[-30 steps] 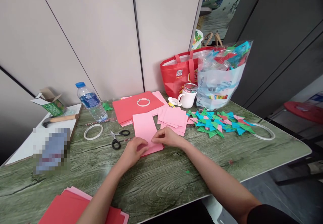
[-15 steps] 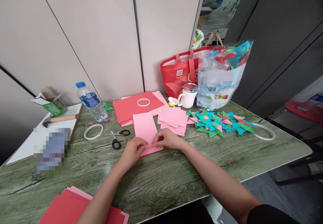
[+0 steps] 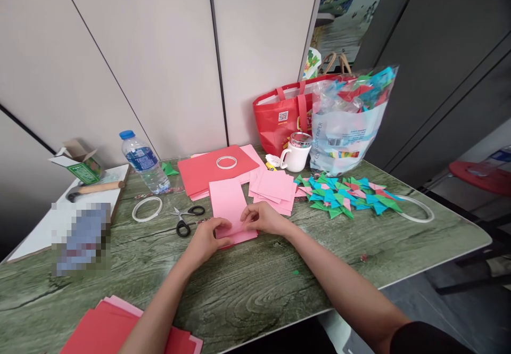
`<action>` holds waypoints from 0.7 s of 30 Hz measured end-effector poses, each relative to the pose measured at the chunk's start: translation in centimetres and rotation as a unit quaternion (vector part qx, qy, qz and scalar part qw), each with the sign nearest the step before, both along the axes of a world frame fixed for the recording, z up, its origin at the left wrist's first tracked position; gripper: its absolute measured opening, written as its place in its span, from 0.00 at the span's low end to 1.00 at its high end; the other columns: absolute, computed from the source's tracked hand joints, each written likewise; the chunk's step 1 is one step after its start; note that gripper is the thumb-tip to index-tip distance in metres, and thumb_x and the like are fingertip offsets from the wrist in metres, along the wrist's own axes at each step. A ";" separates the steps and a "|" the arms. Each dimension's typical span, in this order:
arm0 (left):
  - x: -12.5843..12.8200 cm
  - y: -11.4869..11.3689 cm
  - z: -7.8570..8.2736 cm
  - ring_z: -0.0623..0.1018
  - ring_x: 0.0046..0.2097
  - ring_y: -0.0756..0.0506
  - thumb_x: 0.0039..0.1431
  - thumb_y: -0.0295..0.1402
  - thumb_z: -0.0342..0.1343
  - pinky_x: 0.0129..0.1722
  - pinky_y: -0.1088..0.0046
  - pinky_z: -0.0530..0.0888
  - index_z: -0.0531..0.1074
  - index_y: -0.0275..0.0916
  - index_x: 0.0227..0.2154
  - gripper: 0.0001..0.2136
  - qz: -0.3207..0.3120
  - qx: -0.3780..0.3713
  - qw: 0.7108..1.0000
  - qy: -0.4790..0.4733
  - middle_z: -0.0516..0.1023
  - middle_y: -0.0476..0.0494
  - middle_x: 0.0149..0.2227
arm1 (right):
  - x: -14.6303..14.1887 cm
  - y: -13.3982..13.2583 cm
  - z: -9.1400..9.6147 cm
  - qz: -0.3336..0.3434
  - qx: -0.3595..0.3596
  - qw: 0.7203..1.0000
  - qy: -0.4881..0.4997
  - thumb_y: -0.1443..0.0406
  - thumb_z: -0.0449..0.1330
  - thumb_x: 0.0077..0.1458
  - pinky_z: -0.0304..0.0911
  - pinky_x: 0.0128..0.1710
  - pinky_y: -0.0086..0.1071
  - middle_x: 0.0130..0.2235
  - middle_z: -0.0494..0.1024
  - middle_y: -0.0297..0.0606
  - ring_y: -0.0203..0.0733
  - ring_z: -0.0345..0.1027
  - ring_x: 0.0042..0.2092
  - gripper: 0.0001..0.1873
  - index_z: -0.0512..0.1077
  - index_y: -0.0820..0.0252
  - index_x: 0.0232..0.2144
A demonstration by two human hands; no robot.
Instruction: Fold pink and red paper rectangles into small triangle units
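Observation:
A pink paper sheet (image 3: 228,200) lies lengthwise on the table in front of me, with a crease or folded strip across its near end. My left hand (image 3: 206,240) rests at the sheet's near left corner, thumb and forefinger spread apart. At the right edge, my right hand (image 3: 264,219) has its fingertips pinched together on the paper near the fold. A thin red edge shows beneath the sheet. Black-handled scissors (image 3: 184,221) lie spread just left of it. To its right is a stack of small pink paper pieces (image 3: 275,184).
Behind are red sheets (image 3: 199,170) under a tape roll (image 3: 226,162), a white mug (image 3: 296,157) and a red bag (image 3: 275,122). Folded paper pieces (image 3: 339,194) spread right. A water bottle (image 3: 142,159), another tape roll (image 3: 147,209) and a hammer (image 3: 99,187) stand or lie left.
My left hand's fingers have spread apart from their pinch on the fold. My right hand stays at the right edge with little movement.

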State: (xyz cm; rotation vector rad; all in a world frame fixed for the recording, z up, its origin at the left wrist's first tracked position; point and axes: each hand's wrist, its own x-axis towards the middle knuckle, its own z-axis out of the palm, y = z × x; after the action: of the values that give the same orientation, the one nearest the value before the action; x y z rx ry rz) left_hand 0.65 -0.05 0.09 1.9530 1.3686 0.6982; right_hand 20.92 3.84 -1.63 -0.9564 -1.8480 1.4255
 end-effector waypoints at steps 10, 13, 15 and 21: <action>-0.1 0.2 -0.2 0.75 0.34 0.44 0.50 0.38 0.53 0.35 0.70 0.69 0.74 0.37 0.30 0.10 -0.006 -0.010 1.000 -0.023 0.78 0.43 0.31 | -0.3 0.5 -1.0 -0.046 -0.016 0.999 0.022 0.62 0.68 0.29 0.64 0.25 0.28 0.22 0.75 0.35 0.38 0.70 0.26 0.17 0.70 0.65 0.24; -0.1 0.3 -0.1 0.74 0.33 0.44 0.51 0.38 0.52 0.35 0.69 0.69 0.75 0.37 0.28 0.11 -0.006 0.002 1.000 -0.021 0.78 0.43 0.30 | -0.3 0.5 -1.0 -0.049 -0.008 0.999 0.017 0.61 0.68 0.29 0.64 0.26 0.29 0.22 0.75 0.35 0.38 0.70 0.26 0.17 0.70 0.64 0.24; 0.0 0.3 -0.1 0.74 0.33 0.44 0.51 0.37 0.51 0.35 0.69 0.68 0.75 0.37 0.26 0.11 -0.004 0.013 1.000 -0.016 0.78 0.44 0.29 | -0.2 0.4 -0.8 -0.038 -0.001 0.999 0.018 0.60 0.68 0.30 0.64 0.27 0.29 0.23 0.76 0.36 0.37 0.70 0.26 0.18 0.70 0.64 0.26; 0.3 0.0 -0.1 0.74 0.31 0.45 0.52 0.37 0.50 0.33 0.70 0.69 0.74 0.37 0.25 0.11 0.049 0.042 0.998 -0.013 0.78 0.45 0.27 | -0.3 0.2 -0.1 -0.034 0.090 0.995 0.015 0.58 0.63 0.42 0.64 0.32 0.30 0.31 0.77 0.39 0.38 0.70 0.33 0.18 0.72 0.63 0.34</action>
State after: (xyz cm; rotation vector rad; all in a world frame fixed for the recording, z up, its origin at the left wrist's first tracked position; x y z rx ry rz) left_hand 0.99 -0.03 -0.04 1.9447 1.4485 0.8360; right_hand 20.59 4.02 -1.70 -0.8935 -1.8675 1.2032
